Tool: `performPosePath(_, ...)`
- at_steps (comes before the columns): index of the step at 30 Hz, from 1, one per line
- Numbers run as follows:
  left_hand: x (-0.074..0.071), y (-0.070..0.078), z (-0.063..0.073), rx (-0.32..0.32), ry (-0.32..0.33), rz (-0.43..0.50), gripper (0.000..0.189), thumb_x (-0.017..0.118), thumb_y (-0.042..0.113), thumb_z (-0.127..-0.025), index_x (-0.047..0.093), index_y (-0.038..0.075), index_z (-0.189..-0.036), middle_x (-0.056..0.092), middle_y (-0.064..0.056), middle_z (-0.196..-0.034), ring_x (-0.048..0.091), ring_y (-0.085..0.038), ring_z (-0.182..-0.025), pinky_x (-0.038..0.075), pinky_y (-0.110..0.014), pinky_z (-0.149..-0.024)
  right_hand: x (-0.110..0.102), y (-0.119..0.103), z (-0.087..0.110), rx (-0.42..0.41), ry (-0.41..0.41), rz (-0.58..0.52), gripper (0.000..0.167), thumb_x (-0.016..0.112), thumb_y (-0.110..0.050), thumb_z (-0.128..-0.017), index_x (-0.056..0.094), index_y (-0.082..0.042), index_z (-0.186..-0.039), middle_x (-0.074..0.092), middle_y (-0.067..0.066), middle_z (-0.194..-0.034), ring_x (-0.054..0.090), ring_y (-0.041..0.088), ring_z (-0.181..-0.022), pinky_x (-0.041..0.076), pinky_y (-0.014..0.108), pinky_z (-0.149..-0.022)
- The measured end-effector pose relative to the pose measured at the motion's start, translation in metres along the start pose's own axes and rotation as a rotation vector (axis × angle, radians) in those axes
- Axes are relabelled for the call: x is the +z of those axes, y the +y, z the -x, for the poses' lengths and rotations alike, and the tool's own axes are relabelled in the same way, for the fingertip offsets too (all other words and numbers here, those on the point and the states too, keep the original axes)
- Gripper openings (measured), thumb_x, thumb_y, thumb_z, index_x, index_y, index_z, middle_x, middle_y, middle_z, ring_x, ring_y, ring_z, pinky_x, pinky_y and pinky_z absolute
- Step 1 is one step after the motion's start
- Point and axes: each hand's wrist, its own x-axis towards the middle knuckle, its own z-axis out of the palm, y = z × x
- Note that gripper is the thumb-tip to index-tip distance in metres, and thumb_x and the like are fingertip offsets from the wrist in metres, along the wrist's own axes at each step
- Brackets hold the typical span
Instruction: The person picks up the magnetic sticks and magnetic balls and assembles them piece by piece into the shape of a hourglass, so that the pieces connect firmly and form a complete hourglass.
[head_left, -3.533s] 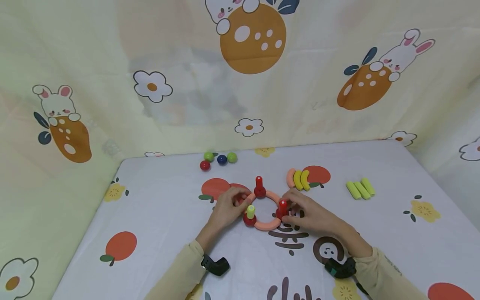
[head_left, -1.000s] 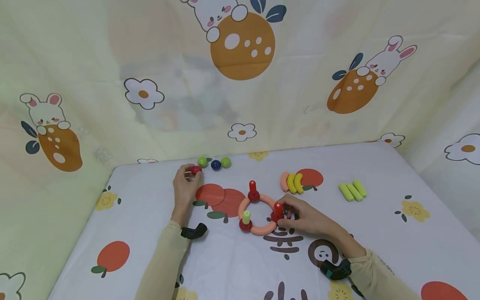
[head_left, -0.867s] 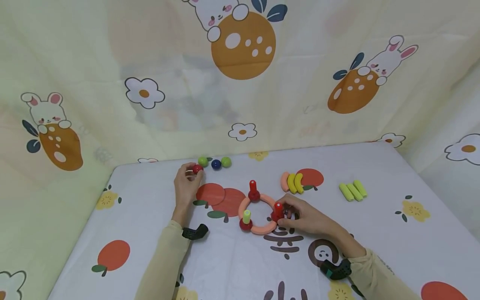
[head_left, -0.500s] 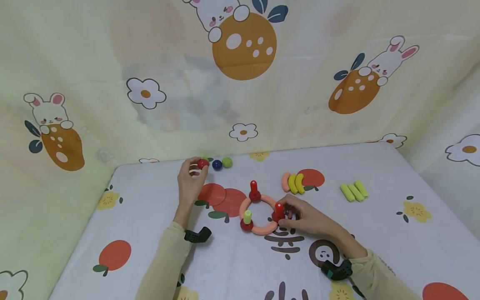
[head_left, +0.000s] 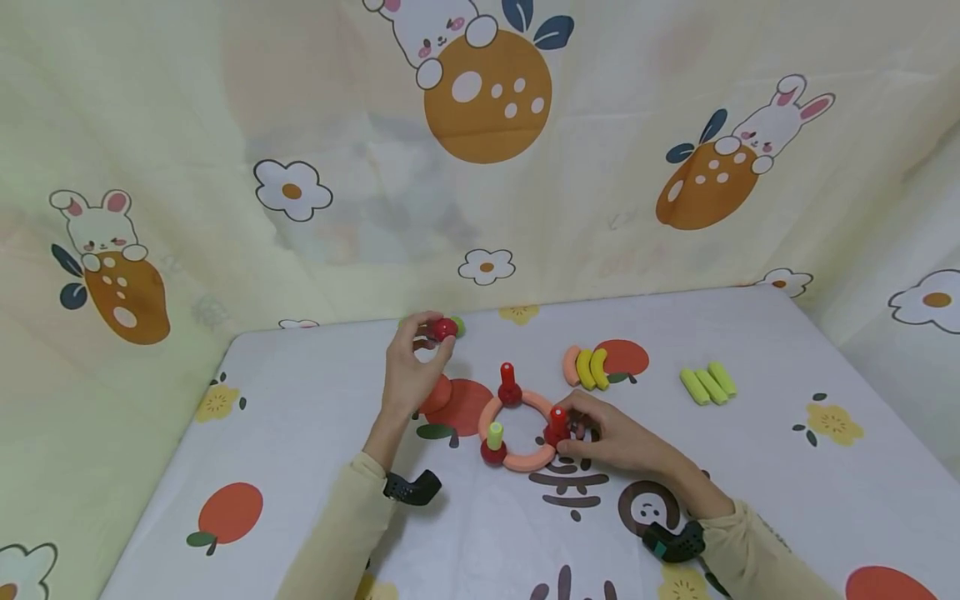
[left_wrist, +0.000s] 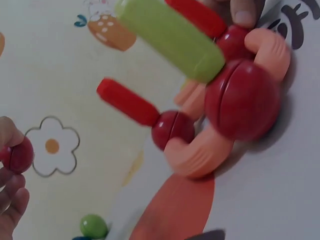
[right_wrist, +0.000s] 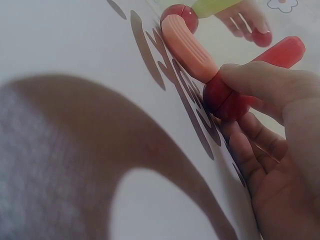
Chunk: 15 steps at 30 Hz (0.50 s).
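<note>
Pale cloth with fruit prints covers the worktop. Closest to us, two beige sleeves, each with a black camera at the wrist.

Next up is the ring, lying flat mid-worktop: three pink arcs joined by three red balls, with a peg standing on each. Two pegs are red, one is green. Right hand has thumb and fingers closed around the right ball, no real gap left. I'd say a light grip low on the ball is plenty; squeeze or lift too much and the joints might twist.

Beyond that, the left hand pinches a loose ball between thumb and fingertips, barely parted. Best to pinch it round its middle, I reckon, and carry it clear of the pegs.

Materials-wise, the balls look like glossy hard plastic with a seam round them. Arcs look more matte, with grooves near the ends. Pegs are straight, with bluntish ends.

Off to the right sit green sticks and yellow curves. Farther back, a green ball peeks out behind the loose one, then the bunny curtain.
</note>
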Motion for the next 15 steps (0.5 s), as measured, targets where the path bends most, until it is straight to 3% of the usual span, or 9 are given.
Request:
performPosePath(6,0.013,0.017,0.007,0.054,-0.109,-0.069,0.039,0.068,0.019,-0.086,0.054,0.014,-0.122,0.059,0.000,-0.112,0.058,-0.015,-0.096,0.054,-0.033,-0.081,0.000,0.000,0.000,-0.007,0.003,0.001,0.033,0.072,-0.035,-0.083,0.055,-0.032,-0.111,0.055,-0.006,-0.096,0.052,0.016,-0.080,0.046,0.024,-0.065)
performPosePath(15,0.026,0.032,0.018,0.130,-0.236,-0.080,0.041,0.069,0.019,-0.085,0.054,0.015,-0.123,0.059,0.001,-0.115,0.057,-0.011,-0.098,0.053,-0.024,-0.080,0.000,0.000,0.000,-0.001,0.001,-0.008,0.034,0.072,-0.036,-0.083,0.055,-0.032,-0.112,0.057,-0.007,-0.097,0.052,0.016,-0.082,0.046,0.025,-0.066)
